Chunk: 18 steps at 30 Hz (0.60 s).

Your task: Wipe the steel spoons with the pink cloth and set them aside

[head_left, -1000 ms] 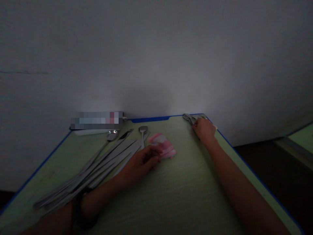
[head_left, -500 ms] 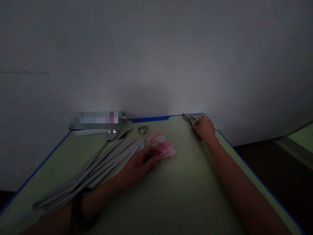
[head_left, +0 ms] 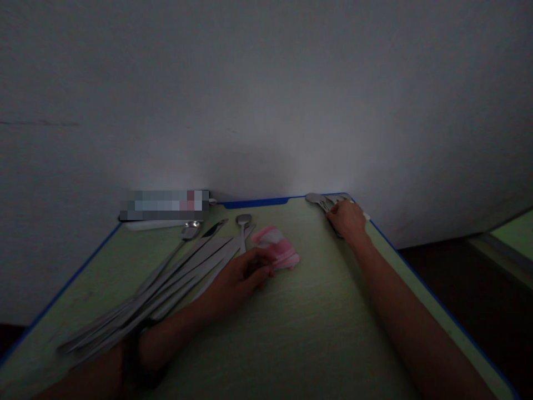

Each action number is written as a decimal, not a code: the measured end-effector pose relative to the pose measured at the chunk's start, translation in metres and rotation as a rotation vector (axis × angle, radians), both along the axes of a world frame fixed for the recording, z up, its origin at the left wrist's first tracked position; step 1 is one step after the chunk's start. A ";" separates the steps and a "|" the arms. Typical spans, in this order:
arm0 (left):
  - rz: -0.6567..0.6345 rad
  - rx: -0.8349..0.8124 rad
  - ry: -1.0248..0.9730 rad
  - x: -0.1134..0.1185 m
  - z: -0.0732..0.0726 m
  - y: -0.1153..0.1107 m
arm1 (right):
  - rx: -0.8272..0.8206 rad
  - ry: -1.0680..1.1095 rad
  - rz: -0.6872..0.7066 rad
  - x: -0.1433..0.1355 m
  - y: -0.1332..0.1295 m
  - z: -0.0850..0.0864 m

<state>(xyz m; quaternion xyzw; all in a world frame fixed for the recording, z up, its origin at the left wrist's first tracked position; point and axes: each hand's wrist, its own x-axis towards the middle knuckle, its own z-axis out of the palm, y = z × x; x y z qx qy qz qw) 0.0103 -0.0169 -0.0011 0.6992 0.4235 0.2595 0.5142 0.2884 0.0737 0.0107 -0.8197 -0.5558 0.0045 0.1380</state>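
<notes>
At the far right of the table, my right hand (head_left: pixel 347 218) is closed round the handle of a metal spoon (head_left: pixel 315 198), whose bowl points to the wall. Several more pieces of cutlery (head_left: pixel 339 196) lie beside it, partly hidden behind my fingers. My left hand (head_left: pixel 250 269) has its fingers curled on the near-left edge of a pink and white cloth (head_left: pixel 277 247). Just left of it a spoon (head_left: pixel 244 220) lies bowl outward, its lower handle hidden by the hand. Several long flat metal utensils (head_left: pixel 166 289) are spread under and beside my left forearm.
A blurred-out box-like object (head_left: pixel 164 205) stands at the back left, with a white strip (head_left: pixel 156 225) before it. A square-headed spoon (head_left: pixel 191 229) lies near it. The green table (head_left: pixel 291 344) has a blue edge and meets a grey wall (head_left: pixel 266 100).
The spoon at my right hand has shifted slightly left, and its bowl has turned to show its broad face. My left hand and the cloth have stayed in place.
</notes>
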 end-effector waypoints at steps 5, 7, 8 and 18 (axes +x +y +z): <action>0.011 0.022 0.006 0.001 0.002 -0.001 | 0.001 -0.010 0.003 -0.001 0.000 -0.001; 0.015 0.023 0.010 0.001 0.002 -0.001 | -0.007 -0.010 0.009 -0.002 -0.001 0.000; 0.013 0.024 0.011 0.001 0.002 -0.001 | -0.010 -0.012 0.010 -0.002 -0.001 0.001; 0.006 0.018 0.025 0.001 0.002 0.000 | 0.006 -0.019 -0.004 -0.002 -0.001 -0.002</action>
